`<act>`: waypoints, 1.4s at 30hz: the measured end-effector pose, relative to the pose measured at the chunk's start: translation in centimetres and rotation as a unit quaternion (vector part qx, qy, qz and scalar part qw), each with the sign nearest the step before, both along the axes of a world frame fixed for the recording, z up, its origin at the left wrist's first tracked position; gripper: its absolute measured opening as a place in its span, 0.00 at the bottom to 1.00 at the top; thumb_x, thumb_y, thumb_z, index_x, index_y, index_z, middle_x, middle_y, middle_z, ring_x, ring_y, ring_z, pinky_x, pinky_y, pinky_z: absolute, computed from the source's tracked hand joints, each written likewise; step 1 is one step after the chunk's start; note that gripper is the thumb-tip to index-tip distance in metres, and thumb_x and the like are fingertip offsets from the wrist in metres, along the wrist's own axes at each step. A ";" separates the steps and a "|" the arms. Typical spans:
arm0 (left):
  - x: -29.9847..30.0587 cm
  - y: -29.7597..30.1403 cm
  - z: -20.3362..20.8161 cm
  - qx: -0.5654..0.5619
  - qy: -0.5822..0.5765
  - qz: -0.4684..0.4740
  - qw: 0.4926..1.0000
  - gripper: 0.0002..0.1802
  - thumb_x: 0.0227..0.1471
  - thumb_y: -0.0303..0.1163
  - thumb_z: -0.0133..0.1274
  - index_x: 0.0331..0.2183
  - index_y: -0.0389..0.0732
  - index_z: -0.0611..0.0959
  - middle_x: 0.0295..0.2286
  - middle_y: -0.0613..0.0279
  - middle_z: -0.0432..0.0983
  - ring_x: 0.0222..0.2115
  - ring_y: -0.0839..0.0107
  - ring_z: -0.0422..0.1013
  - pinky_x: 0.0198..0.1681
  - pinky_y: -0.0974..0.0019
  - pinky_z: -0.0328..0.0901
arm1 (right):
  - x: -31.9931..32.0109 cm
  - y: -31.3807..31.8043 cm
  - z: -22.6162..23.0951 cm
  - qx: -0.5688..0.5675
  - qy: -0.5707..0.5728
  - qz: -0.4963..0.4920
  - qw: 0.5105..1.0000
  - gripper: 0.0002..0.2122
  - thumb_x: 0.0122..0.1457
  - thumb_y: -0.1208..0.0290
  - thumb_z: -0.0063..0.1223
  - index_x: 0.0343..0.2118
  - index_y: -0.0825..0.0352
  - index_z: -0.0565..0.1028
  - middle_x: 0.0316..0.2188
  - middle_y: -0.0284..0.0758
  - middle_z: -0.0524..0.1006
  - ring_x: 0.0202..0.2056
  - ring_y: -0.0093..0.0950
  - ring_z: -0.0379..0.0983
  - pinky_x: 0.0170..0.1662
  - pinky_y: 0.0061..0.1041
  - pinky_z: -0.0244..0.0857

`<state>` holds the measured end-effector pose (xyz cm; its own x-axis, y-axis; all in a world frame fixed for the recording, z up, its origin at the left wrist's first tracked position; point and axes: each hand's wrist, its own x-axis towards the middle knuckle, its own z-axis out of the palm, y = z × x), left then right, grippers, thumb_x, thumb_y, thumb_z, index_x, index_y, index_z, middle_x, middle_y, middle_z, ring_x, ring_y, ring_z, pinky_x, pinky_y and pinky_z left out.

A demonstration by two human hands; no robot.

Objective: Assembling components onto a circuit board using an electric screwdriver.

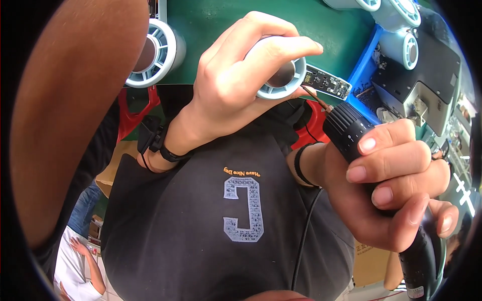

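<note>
My left hand (236, 75) is wrapped around a light-blue cylindrical housing (302, 75), with a spoked ring and a dark round centre at its end. From beside the ring a narrow strip with a circuit board (329, 83) sticks out to the right. My right hand (394, 185) grips a black electric screwdriver (346, 128) by its body, just behind the ribbed collar. Its thin bit (317, 97) points up and left to the lower edge of the housing, where the strip meets it. Whether the tip touches a screw cannot be made out.
Another light-blue housing (173, 52) stands on the green mat (211, 30) at left. Several more (409, 50) lie at upper right, by a blue tray edge (369, 50). Beyond is a black box-shaped device (419, 65). A bare arm (85, 110) fills the left; another person (80, 261) is behind.
</note>
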<state>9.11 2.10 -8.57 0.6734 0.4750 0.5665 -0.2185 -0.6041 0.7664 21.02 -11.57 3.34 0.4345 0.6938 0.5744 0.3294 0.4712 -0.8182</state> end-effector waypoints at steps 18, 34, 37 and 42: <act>1.7 -1.4 0.5 -0.062 0.007 0.005 0.998 0.28 0.35 0.21 0.73 0.43 0.41 0.86 0.38 0.59 0.76 0.29 0.69 0.75 0.28 0.69 0.69 | 0.7 1.3 -1.0 -0.025 -0.020 0.079 0.996 0.16 0.61 0.80 0.45 0.50 0.54 0.66 0.22 0.32 0.68 0.15 0.26 0.67 0.26 0.32 0.67; -1.4 0.7 2.8 0.035 0.039 0.017 0.998 0.26 0.33 0.27 0.72 0.40 0.45 0.87 0.38 0.61 0.77 0.39 0.56 0.74 0.40 0.58 0.70 | -1.1 1.7 -1.3 0.022 0.004 0.048 0.999 0.19 0.60 0.80 0.49 0.51 0.54 0.63 0.20 0.34 0.70 0.16 0.28 0.68 0.24 0.33 0.69; -2.4 0.1 4.0 0.118 0.142 0.086 0.979 0.23 0.37 0.25 0.69 0.41 0.46 0.87 0.41 0.61 0.78 0.44 0.54 0.72 0.47 0.56 0.68 | -2.0 -0.3 0.1 0.062 0.059 0.028 0.996 0.17 0.61 0.76 0.49 0.51 0.56 0.64 0.21 0.34 0.69 0.17 0.28 0.68 0.25 0.32 0.69; 1.0 0.5 4.5 0.213 0.111 0.140 0.961 0.22 0.41 0.22 0.66 0.42 0.47 0.88 0.44 0.63 0.79 0.46 0.58 0.71 0.51 0.56 0.65 | -0.8 -5.4 1.0 0.193 0.090 -0.126 0.969 0.14 0.62 0.70 0.44 0.51 0.62 0.66 0.21 0.34 0.68 0.17 0.28 0.67 0.29 0.31 0.67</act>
<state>10.08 2.63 -4.05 0.6806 0.4114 0.6063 0.1383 -0.8847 0.4451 20.23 -17.02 4.31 0.6787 0.3021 0.6694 0.3419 0.6767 -0.6520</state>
